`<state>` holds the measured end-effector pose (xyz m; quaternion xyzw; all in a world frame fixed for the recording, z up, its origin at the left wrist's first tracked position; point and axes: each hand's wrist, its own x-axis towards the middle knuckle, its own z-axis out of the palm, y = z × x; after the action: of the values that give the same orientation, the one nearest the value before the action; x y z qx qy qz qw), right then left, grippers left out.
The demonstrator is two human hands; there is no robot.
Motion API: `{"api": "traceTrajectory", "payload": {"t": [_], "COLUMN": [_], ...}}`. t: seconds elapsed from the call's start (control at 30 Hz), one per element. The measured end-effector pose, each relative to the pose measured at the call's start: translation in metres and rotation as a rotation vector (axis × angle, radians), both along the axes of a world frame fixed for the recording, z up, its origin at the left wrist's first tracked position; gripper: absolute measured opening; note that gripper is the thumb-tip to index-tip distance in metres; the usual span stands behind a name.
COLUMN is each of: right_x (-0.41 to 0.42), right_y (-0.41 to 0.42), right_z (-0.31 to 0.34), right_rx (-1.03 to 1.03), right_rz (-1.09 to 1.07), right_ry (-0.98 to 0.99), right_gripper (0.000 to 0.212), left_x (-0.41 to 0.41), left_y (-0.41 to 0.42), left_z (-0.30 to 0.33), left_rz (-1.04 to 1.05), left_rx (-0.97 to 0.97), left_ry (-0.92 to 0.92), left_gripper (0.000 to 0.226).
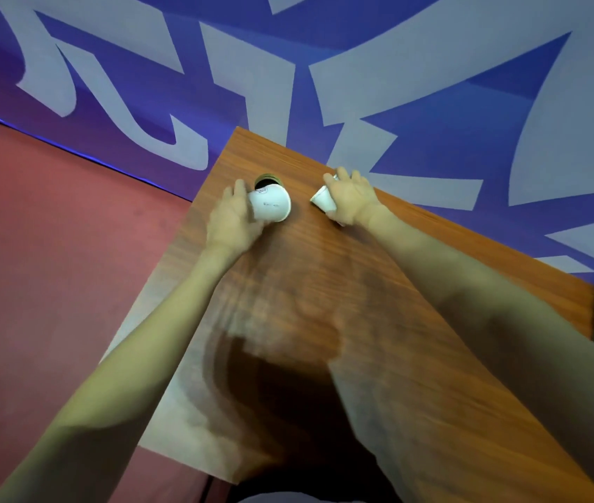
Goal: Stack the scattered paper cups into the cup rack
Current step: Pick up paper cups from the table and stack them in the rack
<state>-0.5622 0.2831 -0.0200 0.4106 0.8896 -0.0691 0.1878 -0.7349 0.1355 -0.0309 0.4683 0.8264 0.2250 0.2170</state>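
My left grip (pixel 232 219) holds a cup (pixel 270 206) beside the rack (pixel 268 180); my right grip (pixel 351 199) pinches another cup (pixel 322 199). I'd line the rim up squarely before seating it.

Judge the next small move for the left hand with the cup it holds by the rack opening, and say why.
Probably tip the paper cup upright and lower it into the cup rack. The left hand grips that cup on its side, right beside the rack's dark round opening on the table. The right hand holds a second cup farther off.
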Motion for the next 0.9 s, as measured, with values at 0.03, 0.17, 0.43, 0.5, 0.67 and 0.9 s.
{"api": "traceTrajectory", "payload": {"t": [0.03, 0.17, 0.43, 0.5, 0.67, 0.9], "right_x": [0.011, 0.07, 0.194, 0.222, 0.288, 0.389], "right_y": [-0.004, -0.031, -0.109, -0.128, -0.167, -0.21], "right_z": [0.001, 0.004, 0.012, 0.014, 0.017, 0.016], "right_rx": [-0.009, -0.059, -0.105, -0.094, -0.057, -0.02], "right_rz": [-0.027, -0.174, -0.457, -0.483, -0.562, -0.626], "right_ry": [0.025, 0.104, 0.319, 0.352, 0.469, 0.617], "right_gripper": [0.052, 0.057, 0.059, 0.06, 0.057, 0.079], "left_x": [0.008, 0.048, 0.131, 0.145, 0.18, 0.271], "left_y": [-0.006, -0.035, -0.074, -0.078, -0.079, -0.088], "left_z": [-0.003, -0.014, -0.018, -0.018, -0.013, 0.008], "left_rz": [0.019, 0.048, -0.342, -0.429, -0.467, -0.424], "left_rx": [0.025, 0.078, -0.216, -0.305, -0.32, -0.178], "left_ry": [-0.07, -0.252, -0.162, -0.07, 0.128, -0.025], "left_gripper": [0.051, 0.054, 0.091, 0.094, 0.083, 0.068]}}
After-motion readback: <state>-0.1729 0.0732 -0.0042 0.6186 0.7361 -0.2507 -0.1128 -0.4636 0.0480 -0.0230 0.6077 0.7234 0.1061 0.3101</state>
